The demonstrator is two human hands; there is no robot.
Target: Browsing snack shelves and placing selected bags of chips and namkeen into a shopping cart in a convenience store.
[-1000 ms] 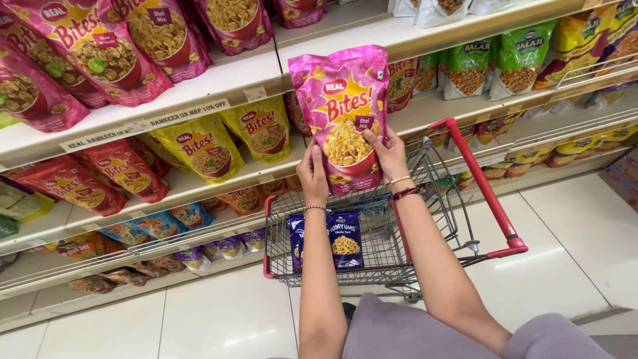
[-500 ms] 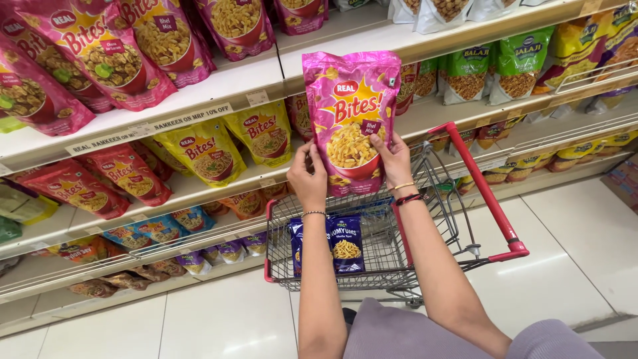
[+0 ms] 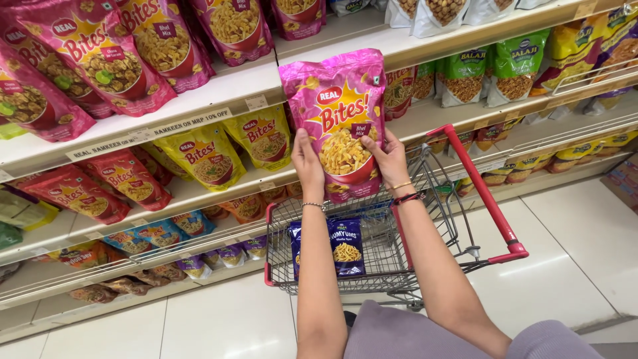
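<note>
Head view: both hands grip a pink snack pouch (image 3: 339,119) upright above a red-framed wire cart (image 3: 465,219), left hand (image 3: 308,163) on its left edge, right hand (image 3: 389,159) on its right, fingers wrapped. Dark blue packets (image 3: 345,246) lie in the cart basket. Shelves (image 3: 219,86) of snack bags sit far behind.

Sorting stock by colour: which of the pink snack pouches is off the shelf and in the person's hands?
The upright pink pouch above the cart, gripped by left hand and right hand; the others lie on the top shelf.
</note>
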